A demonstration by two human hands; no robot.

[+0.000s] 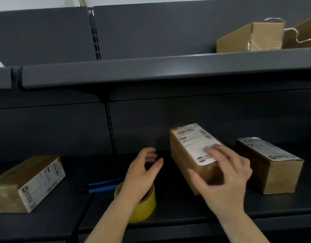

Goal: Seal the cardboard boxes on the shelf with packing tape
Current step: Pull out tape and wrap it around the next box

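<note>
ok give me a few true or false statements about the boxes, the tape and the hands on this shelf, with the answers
1. Three labelled cardboard boxes sit on the lower shelf. True: the left box, the middle box and the right box.
2. The right hand is over the left box. False: it is spread over the near end of the middle box.
3. The roll of yellow tape stands on the upper shelf. False: it is on the lower shelf, partly behind the left wrist.
4. The left hand is open, gripping nothing. True.
5. A blue-handled tool lies left of the tape. True.
</note>
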